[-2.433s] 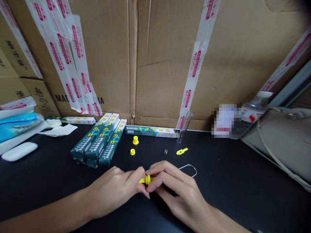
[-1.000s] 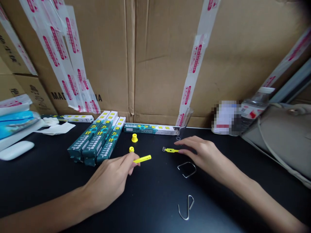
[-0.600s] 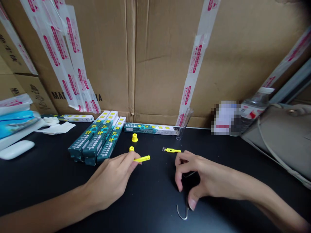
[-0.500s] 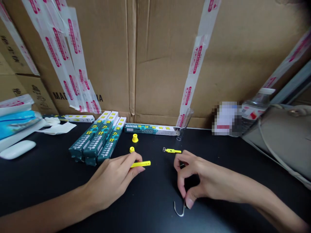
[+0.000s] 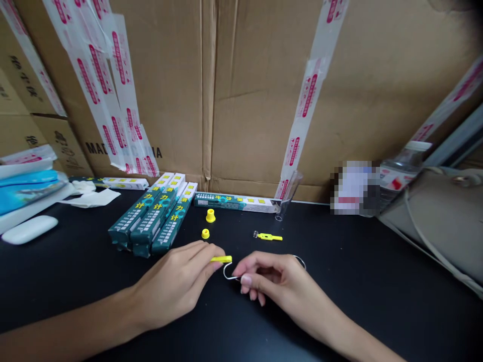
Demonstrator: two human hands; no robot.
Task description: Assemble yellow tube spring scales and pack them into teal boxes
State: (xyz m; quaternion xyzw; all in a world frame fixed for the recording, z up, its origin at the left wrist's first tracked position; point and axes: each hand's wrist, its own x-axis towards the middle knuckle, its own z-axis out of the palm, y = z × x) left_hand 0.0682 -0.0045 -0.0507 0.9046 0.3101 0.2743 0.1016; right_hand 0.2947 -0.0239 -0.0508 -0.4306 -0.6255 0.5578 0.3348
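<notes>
My left hand (image 5: 179, 281) pinches a yellow plastic strip (image 5: 223, 259), its free end pointing right. A metal wire hook (image 5: 227, 273) is gripped between the thumb and fingers of my right hand (image 5: 277, 281). The hook's curved tip is at the strip's end; whether they touch I cannot tell. More curved wire shows behind my right hand. Beyond the hands lie a yellow flanged cap (image 5: 210, 216), a smaller yellow cap (image 5: 205, 234) and a slim yellow piece (image 5: 270, 237) with a small spring at its left end.
Several teal boxes (image 5: 141, 213) are stacked at left, and another box (image 5: 236, 202) lies along the cardboard wall (image 5: 260, 100). A clear tube (image 5: 287, 197) leans beside it. Rightward are a plastic bottle (image 5: 400, 173) and a beige bag (image 5: 445, 216). A white case (image 5: 30, 230) rests far left.
My right hand has lifted the hook and brought it left and up to the strip's end, turning it. My left hand still holds the strip, nearly in place.
</notes>
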